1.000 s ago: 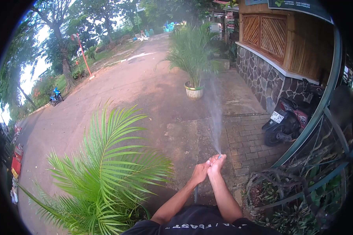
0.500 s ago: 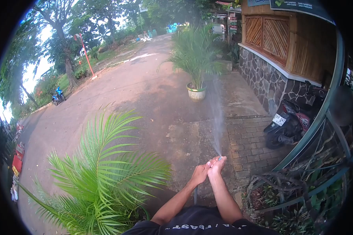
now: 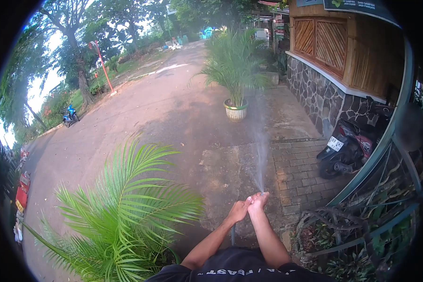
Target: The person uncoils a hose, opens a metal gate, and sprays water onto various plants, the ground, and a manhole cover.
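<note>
Hose between clasped hands, spraying ahead

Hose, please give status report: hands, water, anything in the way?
Left hand and right hand both shut on hose end. Water spray arcs toward potted palm. Nothing in the path between.

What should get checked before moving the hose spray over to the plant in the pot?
1. Both hands on the hose: left hand and right hand clasp its end: ok.
2. Water flowing: spray rises from the hands: ok.
3. Spray reaching the potted palm: passes just to its right: not ok.
4. Parked scooter kept dry: cannot tell.
5. Hose free of kinks: mostly hidden: cannot tell.
</note>
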### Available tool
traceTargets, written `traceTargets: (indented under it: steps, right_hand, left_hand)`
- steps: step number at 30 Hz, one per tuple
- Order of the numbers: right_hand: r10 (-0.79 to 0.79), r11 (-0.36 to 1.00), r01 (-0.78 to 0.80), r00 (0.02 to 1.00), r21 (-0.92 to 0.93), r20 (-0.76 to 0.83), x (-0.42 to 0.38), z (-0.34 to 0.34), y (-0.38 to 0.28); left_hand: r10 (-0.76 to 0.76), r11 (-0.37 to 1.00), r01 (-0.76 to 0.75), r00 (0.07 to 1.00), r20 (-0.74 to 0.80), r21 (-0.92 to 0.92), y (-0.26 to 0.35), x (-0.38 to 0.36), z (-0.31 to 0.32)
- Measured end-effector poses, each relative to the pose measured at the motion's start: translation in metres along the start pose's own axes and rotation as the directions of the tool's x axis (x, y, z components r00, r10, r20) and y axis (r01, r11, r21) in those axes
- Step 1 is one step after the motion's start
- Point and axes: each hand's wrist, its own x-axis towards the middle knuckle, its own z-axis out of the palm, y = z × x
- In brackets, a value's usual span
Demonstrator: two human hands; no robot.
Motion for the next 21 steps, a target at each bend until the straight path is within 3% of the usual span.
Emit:
traceTargets:
  steps: [6,21]
  right_hand:
    - [-0.002,0.999,-0.004,0.994,-0.053,-0.112,0.013,-0.014,0.008]
    - [0.034,0.997,-0.053,0.957,-0.059,-0.289,0.043,-0.061,0.026]
  left_hand:
    - [-0.016,0.999,0.015,1.000,-0.008,-0.050,-0.024,0.004,0.014]
    - [-0.153,0.984,0.142,0.982,0.112,0.107,-0.037,-0.004,0.023]
